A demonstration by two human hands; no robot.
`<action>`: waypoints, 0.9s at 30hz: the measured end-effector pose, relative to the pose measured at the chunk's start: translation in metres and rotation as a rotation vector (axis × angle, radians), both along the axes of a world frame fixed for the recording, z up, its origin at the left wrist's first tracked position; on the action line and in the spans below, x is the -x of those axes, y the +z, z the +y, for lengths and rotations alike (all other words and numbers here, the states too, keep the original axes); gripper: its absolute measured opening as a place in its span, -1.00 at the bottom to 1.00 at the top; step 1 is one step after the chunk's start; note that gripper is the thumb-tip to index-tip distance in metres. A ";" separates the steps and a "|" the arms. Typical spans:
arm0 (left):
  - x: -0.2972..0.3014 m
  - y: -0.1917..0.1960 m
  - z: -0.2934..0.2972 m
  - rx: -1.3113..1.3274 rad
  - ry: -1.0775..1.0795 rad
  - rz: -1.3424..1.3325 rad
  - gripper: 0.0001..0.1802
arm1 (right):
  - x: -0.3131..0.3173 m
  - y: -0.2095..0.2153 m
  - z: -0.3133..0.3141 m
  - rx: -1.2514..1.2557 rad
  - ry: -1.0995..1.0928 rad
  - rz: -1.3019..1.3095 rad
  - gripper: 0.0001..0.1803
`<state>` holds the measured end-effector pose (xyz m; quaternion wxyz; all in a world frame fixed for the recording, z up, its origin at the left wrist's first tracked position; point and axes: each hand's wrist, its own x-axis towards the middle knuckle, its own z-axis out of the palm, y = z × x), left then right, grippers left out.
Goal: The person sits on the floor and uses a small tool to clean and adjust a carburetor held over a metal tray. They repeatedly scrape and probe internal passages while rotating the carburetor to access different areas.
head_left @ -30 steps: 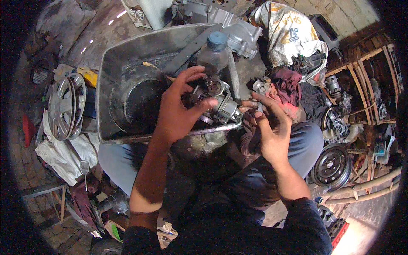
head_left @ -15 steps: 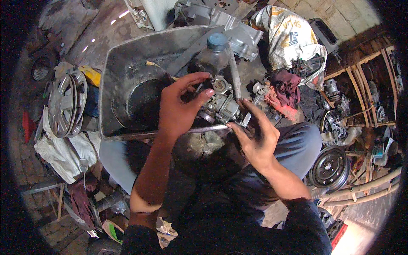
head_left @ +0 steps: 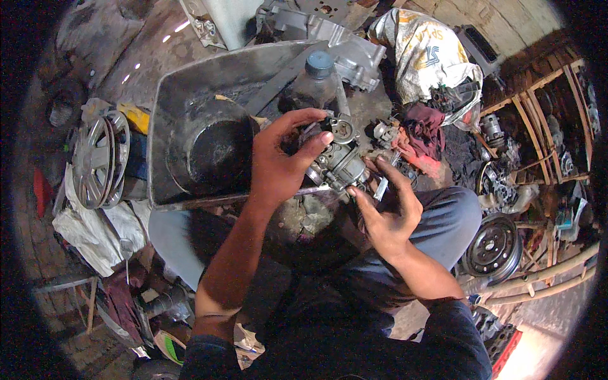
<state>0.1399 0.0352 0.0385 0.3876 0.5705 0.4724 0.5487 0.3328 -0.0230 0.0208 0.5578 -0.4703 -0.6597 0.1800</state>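
A grey metal carburetor (head_left: 347,166) is held up over the near right edge of a dark, grimy metal basin (head_left: 166,101). My left hand (head_left: 282,155) grips its left and upper side, the thumb pressing on its top near a round opening. At its lower right end, the thumb and fingers of my right hand (head_left: 391,221) pinch the body. A thin silvery piece (head_left: 381,188) shows beside the right fingers; whether it belongs to the carburetor I cannot tell. The carburetor's underside is hidden.
A bottle with a blue cap (head_left: 319,64) stands in the basin. Beyond lies a grey engine casing (head_left: 351,56). Right are a white sack (head_left: 421,54), red cloth (head_left: 425,136), a black wheel rim (head_left: 491,250) and a wooden rack of parts (head_left: 535,130). Silver wheel covers (head_left: 95,161) lean at left.
Both hands have shifted slightly right with the carburetor, which now sits more to the right of the bottle. Its body appears a little turned.
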 end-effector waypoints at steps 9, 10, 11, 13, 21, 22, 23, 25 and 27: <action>-0.004 0.000 0.010 -0.046 -0.071 -0.035 -0.72 | 0.001 -0.003 0.004 0.020 0.034 0.035 -0.37; -0.004 0.001 0.009 -0.029 -0.075 -0.022 -0.74 | 0.001 -0.001 0.005 0.023 0.042 0.026 -0.38; -0.004 0.002 0.010 -0.011 -0.080 -0.009 -0.75 | 0.001 0.002 0.005 0.026 0.050 0.017 -0.39; -0.004 -0.001 0.011 -0.027 -0.078 -0.068 -0.77 | -0.001 0.013 0.005 0.037 0.063 0.047 -0.46; -0.012 -0.005 0.012 -0.068 0.001 -0.071 -0.79 | -0.013 0.049 0.016 0.166 0.116 0.018 -0.73; -0.012 -0.004 0.012 -0.063 0.009 -0.068 -0.79 | -0.015 0.053 0.015 0.182 0.105 -0.040 -0.76; -0.012 -0.003 0.012 -0.059 0.018 -0.065 -0.79 | -0.016 0.057 0.014 0.198 0.097 -0.099 -0.79; -0.014 -0.002 0.012 -0.062 0.035 -0.080 -0.79 | -0.023 0.049 0.016 0.094 0.118 -0.218 -0.80; -0.015 -0.002 0.012 -0.066 0.050 -0.068 -0.78 | -0.022 0.050 0.014 0.072 0.112 -0.225 -0.85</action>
